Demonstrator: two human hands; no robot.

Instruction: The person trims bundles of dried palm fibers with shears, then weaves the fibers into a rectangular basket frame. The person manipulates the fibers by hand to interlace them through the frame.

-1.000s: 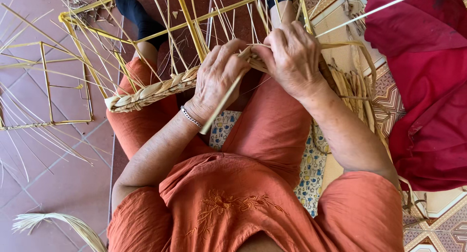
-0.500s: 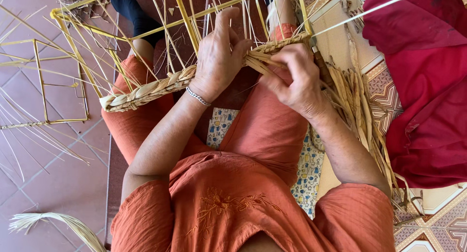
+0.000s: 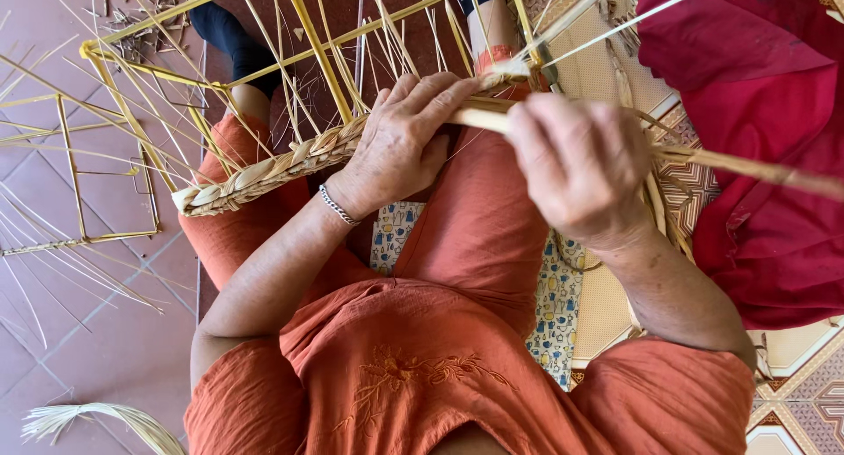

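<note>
Straw braid point(image 3: 264, 169) w/ left hand point(image 3: 400, 143) pinching, right hand point(image 3: 576, 169) gripping strands.

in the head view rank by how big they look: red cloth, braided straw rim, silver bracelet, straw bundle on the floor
1. red cloth
2. braided straw rim
3. straw bundle, partly cut off by the frame, so unsure
4. silver bracelet

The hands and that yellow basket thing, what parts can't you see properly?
- Right hand, head view: blurred, so its fingers and grip cannot be made out.
- Straw strand: its end is cut off by the right edge.
- Braided rim: where it meets the loose straw lies hidden under the left hand.
- Yellow frame: its top is cut off by the upper edge.
</note>
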